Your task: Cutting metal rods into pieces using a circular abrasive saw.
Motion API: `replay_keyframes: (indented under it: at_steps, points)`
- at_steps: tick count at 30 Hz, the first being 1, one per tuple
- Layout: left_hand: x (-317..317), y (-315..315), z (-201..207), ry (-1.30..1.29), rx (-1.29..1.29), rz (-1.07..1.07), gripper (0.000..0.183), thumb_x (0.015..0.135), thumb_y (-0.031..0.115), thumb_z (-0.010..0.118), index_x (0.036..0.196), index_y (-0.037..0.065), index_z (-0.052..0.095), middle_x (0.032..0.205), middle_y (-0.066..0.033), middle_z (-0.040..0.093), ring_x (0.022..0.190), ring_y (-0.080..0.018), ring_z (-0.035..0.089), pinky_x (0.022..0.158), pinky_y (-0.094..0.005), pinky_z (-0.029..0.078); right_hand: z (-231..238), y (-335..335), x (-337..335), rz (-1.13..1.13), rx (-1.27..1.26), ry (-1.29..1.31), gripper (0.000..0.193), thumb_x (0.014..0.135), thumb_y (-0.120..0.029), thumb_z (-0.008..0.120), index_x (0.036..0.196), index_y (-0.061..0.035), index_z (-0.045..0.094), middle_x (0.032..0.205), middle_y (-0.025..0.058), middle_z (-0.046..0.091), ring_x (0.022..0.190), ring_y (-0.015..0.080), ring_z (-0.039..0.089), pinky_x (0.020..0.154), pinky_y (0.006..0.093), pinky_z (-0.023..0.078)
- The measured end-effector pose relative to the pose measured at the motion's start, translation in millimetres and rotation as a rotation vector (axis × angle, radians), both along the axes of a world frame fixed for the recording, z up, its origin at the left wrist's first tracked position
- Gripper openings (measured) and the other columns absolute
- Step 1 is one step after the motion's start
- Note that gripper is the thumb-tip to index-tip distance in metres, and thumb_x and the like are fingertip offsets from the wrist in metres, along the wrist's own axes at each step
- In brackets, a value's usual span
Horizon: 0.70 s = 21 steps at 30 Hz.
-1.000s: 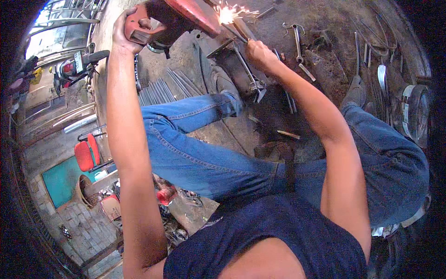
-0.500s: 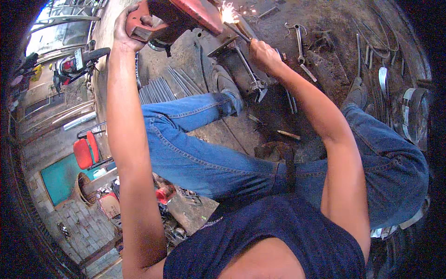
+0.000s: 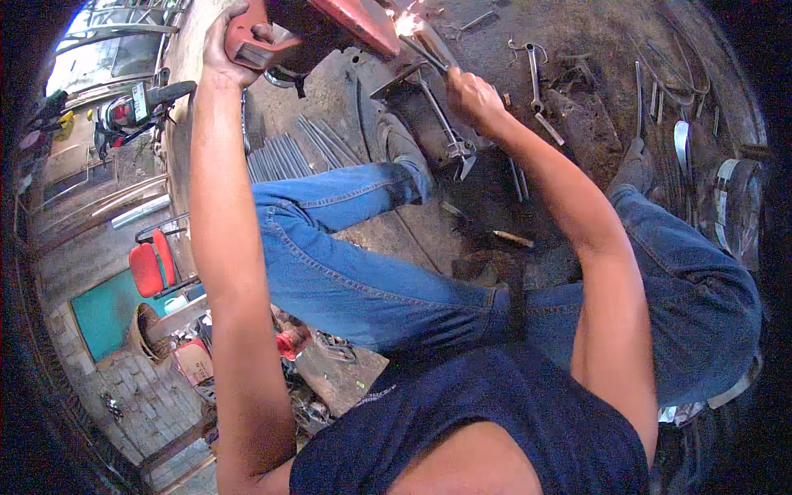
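At the upper left, my left hand [image 3: 219, 51] is wrapped round the red handle of what looks like a hand-held welding shield [image 3: 363, 26]. Its dark inner side faces me. My right hand [image 3: 478, 101] is closed round a slim dark rod-like tool [image 3: 427, 54]. The tool's far end meets a bright, sparking glow [image 3: 407, 23] beside the shield's red edge. Glare hides what lies at that spot. Just below the tool is a metal plate [image 3: 394, 81], near an adjustable wrench [image 3: 445, 120] with its jaws towards me.
Several metal rods [image 3: 285, 161] lie beside my left shoe [image 3: 400, 140]. A spanner [image 3: 535, 78] and a short pointed piece [image 3: 513, 239] lie on the dirty floor. Further left are a red chair [image 3: 148, 268], a basket [image 3: 144, 330] and a motorcycle [image 3: 136, 111].
The glow at the tool's tip has fewer flying sparks around it. The shield's red edge and my right hand have shifted only slightly; both grips are the same.
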<state>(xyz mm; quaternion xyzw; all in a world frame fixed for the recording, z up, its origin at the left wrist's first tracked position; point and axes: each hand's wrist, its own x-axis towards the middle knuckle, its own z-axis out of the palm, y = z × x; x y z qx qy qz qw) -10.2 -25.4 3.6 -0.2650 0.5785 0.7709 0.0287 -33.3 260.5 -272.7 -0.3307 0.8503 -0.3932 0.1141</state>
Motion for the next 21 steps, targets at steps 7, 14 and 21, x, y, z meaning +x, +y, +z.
replay_keyframes:
  at_steps: [7,14,21]
  points:
    - [-0.8,10.9,-2.9,-0.048,-0.177,0.124,0.032,0.083,0.03,0.046,0.103,0.006,0.049,0.067,-0.0064,0.051,0.059,-0.0173,0.053,0.074,-0.0424,0.051,-5.7,4.5,1.7,0.03,0.053,0.161,0.025,0.08,-0.007,0.043,0.104,-0.0008,0.039,0.088,0.02,0.06,0.086,0.0355,0.059,0.072,0.0441,0.047]
    - [1.6,2.1,0.1,0.007,0.103,-0.109,0.036,0.085,0.031,0.043,0.109,0.005,0.047,0.071,-0.0066,0.052,0.062,-0.0187,0.054,0.081,-0.0528,0.047,3.1,6.9,2.5,0.036,0.065,0.091,0.023,0.08,-0.006,0.043,0.101,0.0002,0.039,0.087,0.0215,0.059,0.083,0.0368,0.059,0.071,0.0455,0.047]
    - [0.9,32.4,2.7,-0.061,-0.196,0.144,0.036,0.083,0.03,0.046,0.109,0.005,0.049,0.078,-0.0083,0.056,0.068,-0.0214,0.058,0.081,-0.0503,0.047,-0.3,6.0,6.9,-0.007,-0.025,0.1,0.021,0.079,-0.008,0.043,0.098,-0.0024,0.039,0.08,0.023,0.057,0.08,0.0413,0.057,0.067,0.0484,0.045]
